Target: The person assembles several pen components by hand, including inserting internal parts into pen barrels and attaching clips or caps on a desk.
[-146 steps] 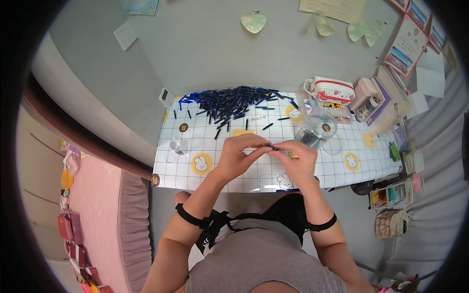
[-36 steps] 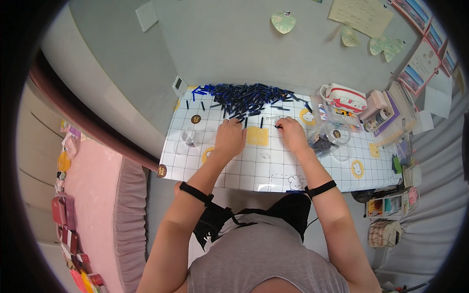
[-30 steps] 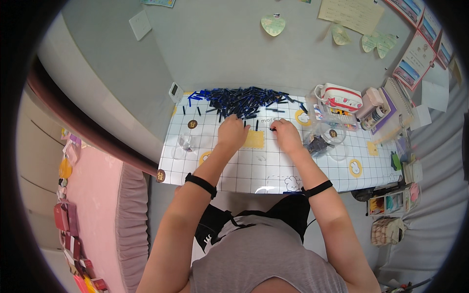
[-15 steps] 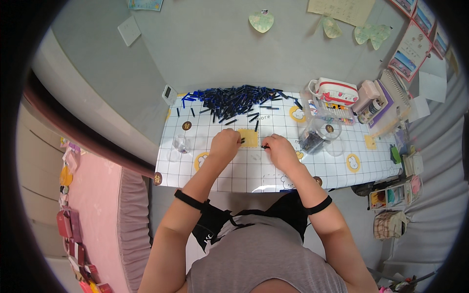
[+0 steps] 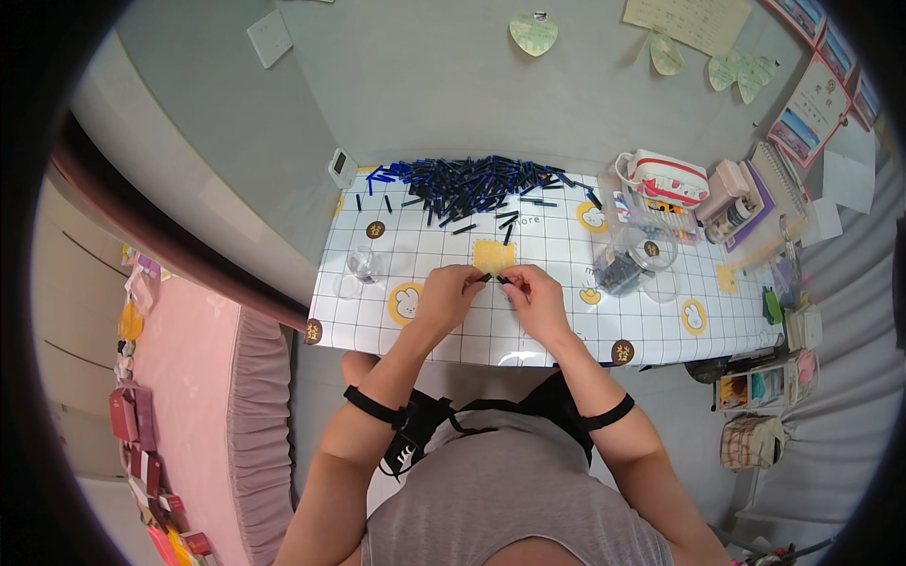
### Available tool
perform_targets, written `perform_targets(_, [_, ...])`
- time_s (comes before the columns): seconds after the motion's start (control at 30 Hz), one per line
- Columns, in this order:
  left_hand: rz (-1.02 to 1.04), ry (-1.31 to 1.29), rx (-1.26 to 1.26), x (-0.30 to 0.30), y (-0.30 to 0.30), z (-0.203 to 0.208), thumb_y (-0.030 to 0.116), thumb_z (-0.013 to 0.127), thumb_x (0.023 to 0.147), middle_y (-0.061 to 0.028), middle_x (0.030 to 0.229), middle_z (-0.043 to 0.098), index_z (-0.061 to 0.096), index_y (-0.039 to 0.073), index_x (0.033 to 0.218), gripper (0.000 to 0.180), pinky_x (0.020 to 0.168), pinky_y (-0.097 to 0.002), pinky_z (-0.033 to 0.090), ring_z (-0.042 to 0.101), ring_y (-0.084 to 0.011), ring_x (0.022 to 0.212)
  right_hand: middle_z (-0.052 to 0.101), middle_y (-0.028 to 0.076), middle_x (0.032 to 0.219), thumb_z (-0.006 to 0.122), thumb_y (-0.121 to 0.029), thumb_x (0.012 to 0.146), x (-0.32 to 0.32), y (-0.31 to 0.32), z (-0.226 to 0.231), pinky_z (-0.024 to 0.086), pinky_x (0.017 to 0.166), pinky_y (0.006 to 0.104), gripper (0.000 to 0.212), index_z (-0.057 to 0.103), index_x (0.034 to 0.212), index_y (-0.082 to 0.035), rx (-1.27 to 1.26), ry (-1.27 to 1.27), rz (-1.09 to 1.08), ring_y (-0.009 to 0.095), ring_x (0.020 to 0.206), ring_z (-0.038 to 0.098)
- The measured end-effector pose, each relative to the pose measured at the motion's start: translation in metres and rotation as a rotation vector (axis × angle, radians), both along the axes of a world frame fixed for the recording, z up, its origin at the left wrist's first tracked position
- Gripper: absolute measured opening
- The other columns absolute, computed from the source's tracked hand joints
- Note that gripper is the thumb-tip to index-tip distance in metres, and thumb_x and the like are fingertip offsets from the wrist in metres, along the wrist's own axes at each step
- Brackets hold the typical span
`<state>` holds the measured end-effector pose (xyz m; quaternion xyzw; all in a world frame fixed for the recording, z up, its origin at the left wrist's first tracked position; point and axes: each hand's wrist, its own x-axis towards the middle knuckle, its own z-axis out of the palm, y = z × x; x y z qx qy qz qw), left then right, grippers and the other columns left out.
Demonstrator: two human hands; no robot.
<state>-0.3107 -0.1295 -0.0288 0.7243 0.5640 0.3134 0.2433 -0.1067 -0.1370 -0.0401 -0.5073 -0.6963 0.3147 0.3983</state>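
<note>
My left hand [image 5: 451,294] and my right hand [image 5: 536,300] meet low over the checked tablecloth, fingertips almost touching. Pinched in the left fingers is a short dark piece [image 5: 486,277], which looks like an ink cartridge. Another short dark piece [image 5: 503,280] sits between the right thumb and fingers. Whether the two pieces join cannot be seen. Just beyond my fingertips is a yellow printed square [image 5: 494,255] on the cloth. A large heap of dark blue and black ink cartridges [image 5: 477,184] lies along the far edge, with a few loose ones [image 5: 510,233] nearer me.
To the right stands a clear tub [image 5: 618,271] with dark cartridges inside. A small clear cup [image 5: 362,265] is at the left. A white and red pencil case [image 5: 666,177], notebooks [image 5: 776,193] and bottles crowd the back right. A small white timer [image 5: 343,168] leans at the back left.
Both hands have come closer together and nearer to me, each with a dark piece in the fingers. The whole view has shifted slightly.
</note>
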Motion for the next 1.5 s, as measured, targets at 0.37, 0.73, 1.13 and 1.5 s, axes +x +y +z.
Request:
perform_targets(0.37, [-0.049,-0.267,0.177,-0.001,-0.023,-0.024,0.006,0.086,0.092,-0.0104,0.1,0.078,0.079,0.002,0.108,0.019,0.08,-0.0322,0.059,0.074,-0.0211,0.09,0.078,0.006,0.104,0.08,0.003,0.094,-0.008,-0.016,-0.011,0.049,0.068,0.0241,0.023,0.076,0.116,-0.003,0.096,0.206,0.026,0.011,0.089,0.071])
perform_targets(0.73, [-0.048,-0.456,0.059,-0.001,-0.029,-0.022,0.004,0.084,0.094,-0.0113,0.107,0.082,0.084,0.002,0.114,0.02,0.08,-0.0289,0.062,0.078,-0.0177,0.092,0.078,0.01,0.1,0.082,0.001,0.093,-0.007,-0.02,-0.003,0.058,0.075,0.0306,0.022,0.077,0.113,-0.003,0.066,0.195,0.042,0.019,0.088,0.077])
perform_targets(1.13, [-0.043,-0.454,0.031,0.0,-0.028,-0.018,0.003,0.082,0.096,-0.0121,0.108,0.083,0.083,0.002,0.118,0.023,0.082,-0.0287,0.063,0.079,-0.0179,0.094,0.079,0.008,0.101,0.082,0.003,0.092,-0.007,-0.019,-0.009,0.055,0.07,0.0282,0.025,0.077,0.116,-0.004,0.079,0.201,0.022,0.017,0.09,0.079])
perform_targets(1.5, [-0.06,-0.423,0.037,0.0,-0.029,-0.016,0.002,0.082,0.096,-0.0127,0.11,0.083,0.082,0.0,0.118,0.022,0.083,-0.0285,0.061,0.079,-0.0191,0.095,0.081,0.008,0.102,0.083,0.002,0.091,-0.008,-0.018,-0.013,0.052,0.062,0.0261,0.026,0.079,0.116,-0.006,0.103,0.186,-0.002,0.015,0.089,0.08])
